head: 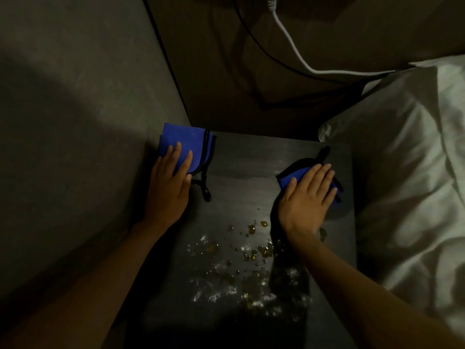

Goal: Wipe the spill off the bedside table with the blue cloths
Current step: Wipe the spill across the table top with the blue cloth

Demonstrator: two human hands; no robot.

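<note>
In the head view, your left hand lies flat with straight fingers on the left cloth, which spreads beyond your fingertips at the far left corner of the surface. Your right hand presses flat, its fingers straight and held together, on the right cloth, whose blue shows just left of your thumb. The spill, amber drops and pale smears, lies behind both palms, nearest your right wrist. A bed lies right of your right fingers.

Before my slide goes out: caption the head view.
Left hand touches the left blue cloth, right hand the right blue cloth, beyond the unwiped spill on the bedside table.
</note>
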